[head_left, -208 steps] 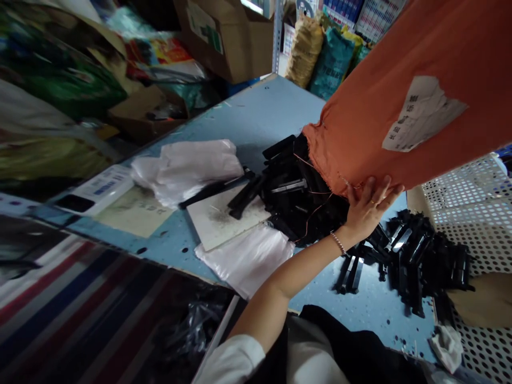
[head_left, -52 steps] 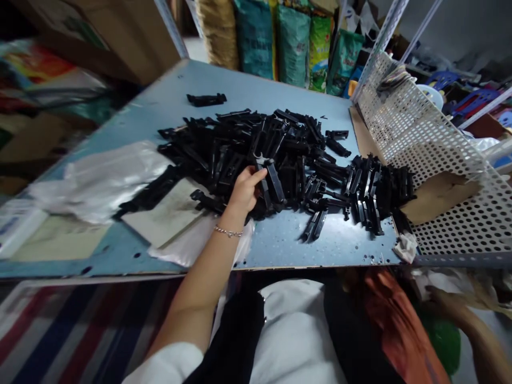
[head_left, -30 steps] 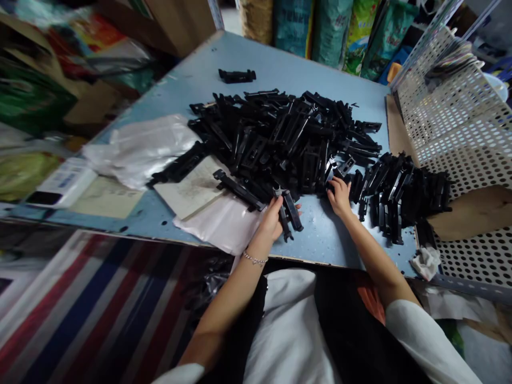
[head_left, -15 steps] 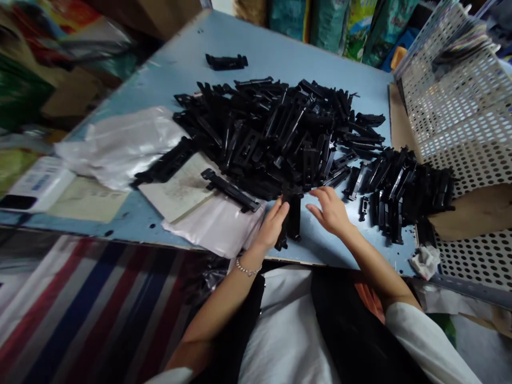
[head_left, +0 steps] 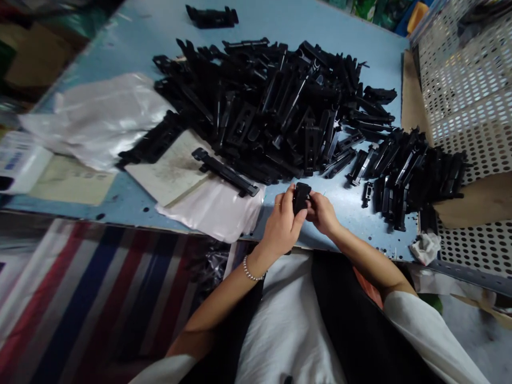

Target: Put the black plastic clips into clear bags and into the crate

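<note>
Near the table's front edge, my left hand [head_left: 281,226] is closed round a black part [head_left: 301,197], thumb and fingers on its left side. My right hand [head_left: 323,212] pinches the same part from the right, its fingertips partly hidden. Beyond my hands lies a big heap of black parts [head_left: 244,125] on the blue table [head_left: 280,18]. A single long black piece [head_left: 224,172] rests on a white pad and plastic bag, left of my hands. To the right sits a smaller pile of black parts [head_left: 404,176].
A crumpled plastic bag [head_left: 112,120] and a white box [head_left: 22,162] are on the left. On the right stand a perforated white basket [head_left: 472,138] and brown cardboard [head_left: 476,202]. One black part [head_left: 212,17] lies at the back.
My right hand has moved left and closed on the black part, which now stands more upright between both hands. The view has tilted down, so the table things appear higher.
</note>
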Demonstrator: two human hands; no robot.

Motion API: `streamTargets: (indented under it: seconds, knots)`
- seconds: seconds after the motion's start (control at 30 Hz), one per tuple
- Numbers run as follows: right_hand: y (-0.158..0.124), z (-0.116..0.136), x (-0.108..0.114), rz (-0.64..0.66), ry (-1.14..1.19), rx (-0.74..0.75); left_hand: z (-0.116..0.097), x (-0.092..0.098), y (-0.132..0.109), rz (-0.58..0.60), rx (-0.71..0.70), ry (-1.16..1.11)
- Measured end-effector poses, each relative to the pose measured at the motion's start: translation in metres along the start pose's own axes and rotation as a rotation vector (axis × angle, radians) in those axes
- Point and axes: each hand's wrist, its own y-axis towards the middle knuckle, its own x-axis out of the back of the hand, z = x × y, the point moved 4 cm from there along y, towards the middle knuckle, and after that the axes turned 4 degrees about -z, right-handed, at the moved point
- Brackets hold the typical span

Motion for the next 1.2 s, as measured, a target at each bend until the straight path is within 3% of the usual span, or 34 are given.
streamTargets:
  seconds: [0.07,0.23,0.3,0.4,0.53,0.63,0.73,0.8,0.9,0.97,1.03,1.1,1.17,1.2]
  knots:
    - [-0.002,0.007,-0.001,0.077,-0.097,0.023,0.004,0.005,0.002,-0.002,0.016,-0.027]
    - [-0.005,0.053,0.022,0.113,-0.974,0.591,0.009,0.019,0.004,0.049,0.180,-0.225]
    - [-0.003,0.061,0.024,0.210,-1.108,0.681,0.005,0.019,0.004,0.094,0.239,-0.308]
    - [0.002,0.062,0.019,0.275,-0.871,0.561,-0.003,0.015,0.001,0.093,0.239,-0.334]
    - [0.001,0.046,0.002,0.298,-0.516,0.302,-0.008,0.015,-0.005,-0.036,0.091,-0.136]
    - [-0.003,0.042,-0.001,0.327,-0.477,0.262,-0.005,0.019,-0.006,-0.028,0.056,-0.099]
    - [-0.004,0.051,0.009,0.184,-0.619,0.414,-0.006,0.024,-0.004,-0.014,0.064,-0.142]
    - [-0.005,0.053,0.010,0.170,-0.629,0.447,-0.011,0.025,-0.003,-0.013,0.050,-0.159]
    - [-0.006,0.042,0.004,0.279,-0.356,0.214,-0.015,0.025,-0.002,-0.022,0.025,-0.155]
    - [-0.007,0.038,0.001,0.321,-0.298,0.106,-0.013,0.025,-0.002,-0.020,0.030,-0.148]
    - [-0.007,0.046,0.006,0.275,-0.507,0.227,-0.009,0.026,-0.001,-0.011,0.054,-0.149]
    - [-0.007,0.063,0.012,0.203,-0.856,0.500,-0.006,0.027,-0.001,0.009,0.087,-0.170]
    - [-0.007,0.076,0.014,0.232,-1.114,0.716,-0.006,0.027,0.001,0.054,0.133,-0.223]
    - [-0.006,0.080,0.014,0.268,-1.155,0.757,-0.006,0.026,0.001,0.085,0.159,-0.253]
